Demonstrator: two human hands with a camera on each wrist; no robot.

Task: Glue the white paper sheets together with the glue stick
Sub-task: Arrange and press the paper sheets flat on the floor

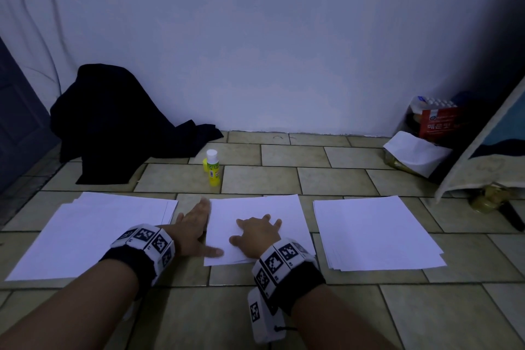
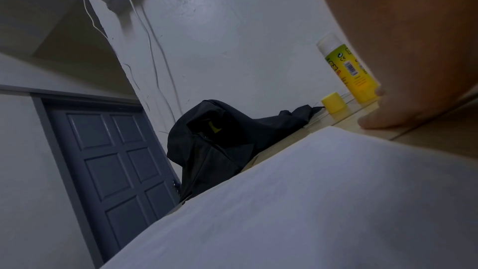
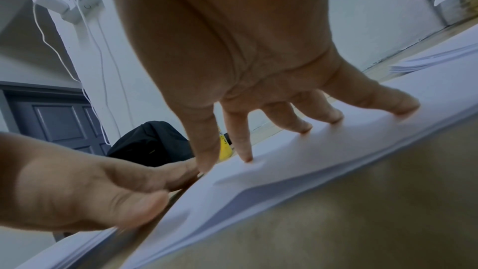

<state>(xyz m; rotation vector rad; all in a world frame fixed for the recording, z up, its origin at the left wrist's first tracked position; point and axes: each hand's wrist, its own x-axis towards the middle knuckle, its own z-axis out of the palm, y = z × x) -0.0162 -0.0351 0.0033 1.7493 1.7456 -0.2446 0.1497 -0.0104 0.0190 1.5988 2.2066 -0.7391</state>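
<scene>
At lower centre of the head view, the right hand [image 1: 257,233] lies spread, fingers pressing the middle sheets [image 1: 272,207] on the floor [image 1: 312,176]. Left hand [image 1: 193,229] lies flat against their left edge, fingers straight. Above them, the glue stick [image 1: 213,167] stands upright, its cap [image 1: 205,164] beside it.

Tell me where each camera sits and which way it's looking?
Head: on the person's head, looking forward and down at three paper piles on the floor; both forearms, left hand and right hand show.
Left wrist: low by the left pile, facing the door and wall; a bit of hand shows.
Right wrist: above the middle pile, looking along spread fingers; the left hand shows too.
All share the glue stick and black cloth.
</scene>
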